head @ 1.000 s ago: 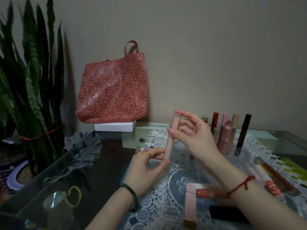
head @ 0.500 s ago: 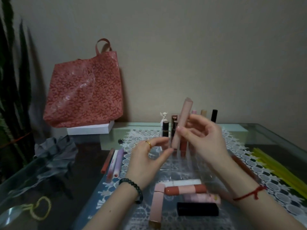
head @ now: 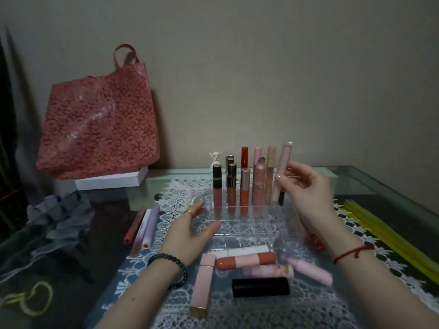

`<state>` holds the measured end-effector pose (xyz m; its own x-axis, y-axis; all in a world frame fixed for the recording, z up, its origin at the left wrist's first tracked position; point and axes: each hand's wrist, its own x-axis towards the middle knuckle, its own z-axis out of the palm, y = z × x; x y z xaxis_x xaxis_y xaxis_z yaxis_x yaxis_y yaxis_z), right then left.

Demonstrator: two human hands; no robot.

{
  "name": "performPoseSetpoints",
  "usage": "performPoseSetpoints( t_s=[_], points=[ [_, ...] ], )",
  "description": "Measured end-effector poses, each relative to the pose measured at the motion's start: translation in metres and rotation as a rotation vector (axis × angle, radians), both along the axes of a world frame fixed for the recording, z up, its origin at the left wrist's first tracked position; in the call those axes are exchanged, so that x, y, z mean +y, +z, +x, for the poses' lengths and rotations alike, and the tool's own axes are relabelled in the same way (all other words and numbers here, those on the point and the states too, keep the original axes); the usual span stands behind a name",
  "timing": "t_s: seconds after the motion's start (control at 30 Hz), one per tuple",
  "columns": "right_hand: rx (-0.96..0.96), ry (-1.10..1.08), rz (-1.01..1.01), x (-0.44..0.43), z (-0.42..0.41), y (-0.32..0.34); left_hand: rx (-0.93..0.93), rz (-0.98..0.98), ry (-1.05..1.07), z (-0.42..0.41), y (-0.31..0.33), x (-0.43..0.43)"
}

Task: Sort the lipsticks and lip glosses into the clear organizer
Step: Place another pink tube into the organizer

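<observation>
Right hand (head: 308, 193) pinches a pale pink lip gloss tube (head: 281, 172) between thumb and fingertips, other fingers loosely curled. Tube stands near upright, slightly tilted, lower end down at the right end of the organizer's back row; can't tell whether it's seated in a cell.

Left hand (head: 190, 230) is open and empty, fingers spread, just beside the left side of the clear organizer (head: 247, 230); contact unclear.

Organizer sits mid-worktop on a white lace mat (head: 175, 198). Its back rows carry upright tubes: a black-capped gloss (head: 217, 186), a dark brown-capped gloss (head: 231, 185), an orange gloss with gold cap (head: 245, 189), a pink gloss (head: 258, 186), a beige-capped gloss (head: 270, 173), a red lipstick (head: 244, 156) behind. Front cells look empty.

Toward the worktop's near edge, lying flat in a cluster: a square pink tube (head: 202, 284), a white tube (head: 242, 251), a coral-and-pink tube (head: 245, 260), a black lipstick (head: 260, 286), a pale pink tube (head: 311, 271).

Off the mat's left edge: three slim tubes (head: 142, 227) side by side.

Back-left corner: a red patterned bag (head: 99, 124) on a white box (head: 109, 180).
</observation>
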<state>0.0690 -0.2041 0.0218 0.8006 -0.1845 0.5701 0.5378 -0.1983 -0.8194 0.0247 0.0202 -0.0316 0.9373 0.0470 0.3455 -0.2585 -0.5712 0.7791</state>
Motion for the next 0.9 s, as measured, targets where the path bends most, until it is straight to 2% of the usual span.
performPoseSetpoints(
  t_s=[0.2,0.53,0.9],
  points=[
    [0.089,0.053,-0.065,0.006,0.002,-0.014,0.025,0.019,0.006,0.001,-0.003,-0.001],
    [0.107,0.061,-0.112,0.007,0.004,-0.019,0.001,0.033,-0.005,0.0,-0.003,-0.002],
    [0.122,0.066,-0.069,0.006,0.008,-0.019,-0.013,0.038,0.0,0.0,-0.003,-0.001]
  ],
)
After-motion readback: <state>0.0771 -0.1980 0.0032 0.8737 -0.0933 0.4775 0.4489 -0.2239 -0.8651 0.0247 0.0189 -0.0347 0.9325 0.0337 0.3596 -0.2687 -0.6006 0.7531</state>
